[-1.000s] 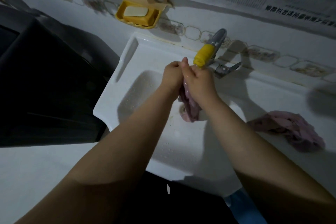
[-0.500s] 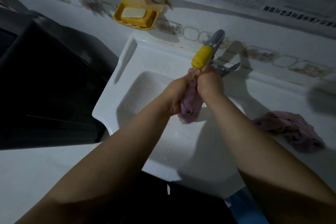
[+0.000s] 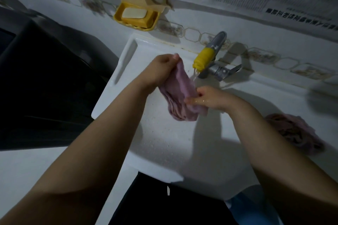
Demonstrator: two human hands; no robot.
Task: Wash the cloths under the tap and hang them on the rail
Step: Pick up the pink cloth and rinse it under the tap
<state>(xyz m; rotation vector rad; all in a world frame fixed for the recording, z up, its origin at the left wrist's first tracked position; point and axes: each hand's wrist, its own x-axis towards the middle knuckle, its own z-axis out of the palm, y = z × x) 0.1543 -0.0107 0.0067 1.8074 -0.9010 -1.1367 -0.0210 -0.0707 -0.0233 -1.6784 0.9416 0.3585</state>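
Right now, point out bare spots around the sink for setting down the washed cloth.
Bare: the sink ledge between tap and crumpled cloth, and the white surface left of the basin. Crowded: under the spout, where both hands hold the wet cloth.

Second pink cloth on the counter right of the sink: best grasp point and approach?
Likely from above with the right hand, nearest it. The crumpled cloth lies in a low heap on the counter; pinch its raised middle folds, since the edges lie flat.

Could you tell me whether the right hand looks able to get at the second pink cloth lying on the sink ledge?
Probably yes: the second cloth lies uncovered on the ledge beside the right forearm, nothing between. But the right hand now grips the cloth under the tap and must let go first.
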